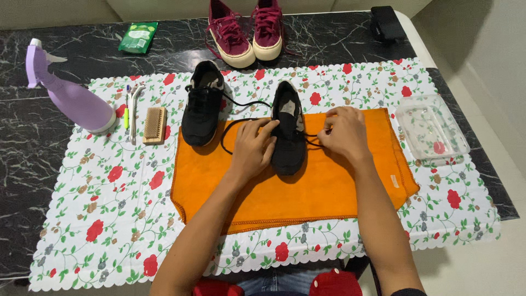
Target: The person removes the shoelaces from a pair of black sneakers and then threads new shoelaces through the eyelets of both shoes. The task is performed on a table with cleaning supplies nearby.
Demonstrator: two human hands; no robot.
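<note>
Two black sneakers lie on an orange cloth [307, 192]. The right one [289, 153] sits between my hands, toe toward me. My left hand [253, 148] rests against its left side, fingers on the lacing area. My right hand [342, 131] pinches a black shoelace [312, 141] at the shoe's right side. A loop of the same lace [226, 137] trails out to the left. The other black sneaker [203, 104] stands apart at the cloth's upper left corner, untouched.
A floral mat [109, 192] covers the dark marble table [22, 142]. On it lie a wooden brush [154, 125], a toothbrush [133, 109] and a clear plastic container [432, 129]. A purple spray bottle [71, 98], a green packet [138, 37], maroon sneakers [246, 30] and a black object [387, 23] sit farther back.
</note>
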